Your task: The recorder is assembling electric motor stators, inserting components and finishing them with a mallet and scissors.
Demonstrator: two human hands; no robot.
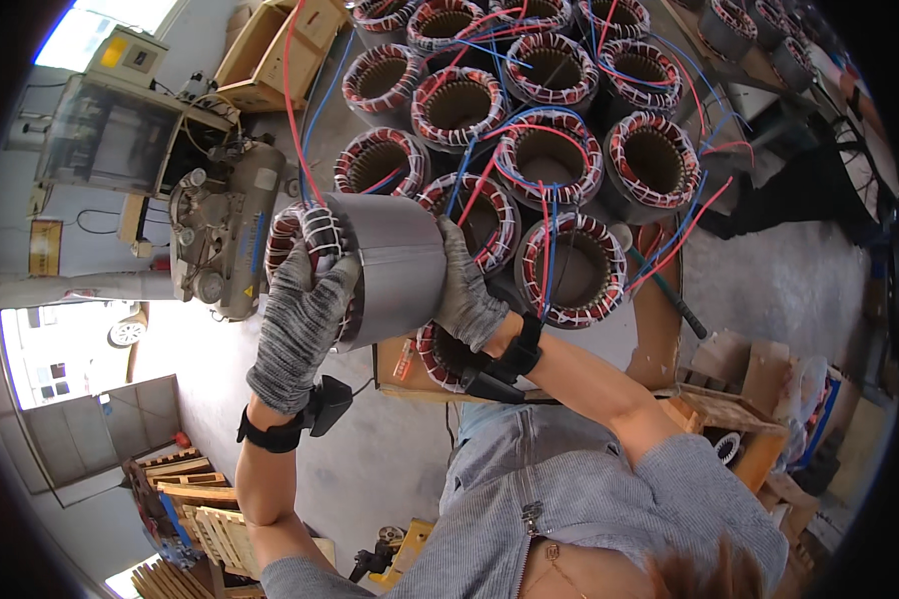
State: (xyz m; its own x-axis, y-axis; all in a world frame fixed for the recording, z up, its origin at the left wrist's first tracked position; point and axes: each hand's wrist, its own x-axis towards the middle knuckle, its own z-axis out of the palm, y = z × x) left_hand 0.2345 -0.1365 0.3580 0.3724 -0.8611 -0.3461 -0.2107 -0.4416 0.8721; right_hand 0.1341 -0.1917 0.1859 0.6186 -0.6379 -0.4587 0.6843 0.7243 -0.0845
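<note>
Spanning left hand [305,324] to right hand [468,295], gray stator [395,255], held sideways

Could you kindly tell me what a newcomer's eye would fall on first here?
Probably the grey metal cylinder, tipped on its side between the gloved left hand and right hand, just left of centre. Next might come the crowd of upright cylinders at the top, with red and blue wires looping about. The bright opening at the far left also stands out.
</note>
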